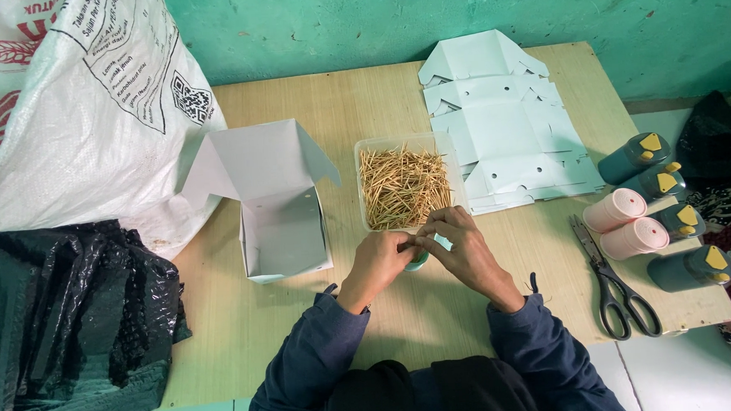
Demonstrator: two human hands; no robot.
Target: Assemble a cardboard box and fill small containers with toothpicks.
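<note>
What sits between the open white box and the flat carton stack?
The clear tray of toothpicks sits between the open white box and the flat carton stack, per the head view.

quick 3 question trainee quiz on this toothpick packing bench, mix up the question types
1. True or false: the scissors lie left of the open white box.
2. What fills the clear tray? A) nails B) thin wooden sticks C) buttons
3. What do the left hand and right hand grip together?

Key
1. False; the scissors lie to the right, beside the pink rolls.
2. B
3. A small teal container, mostly hidden by the fingers.
</note>
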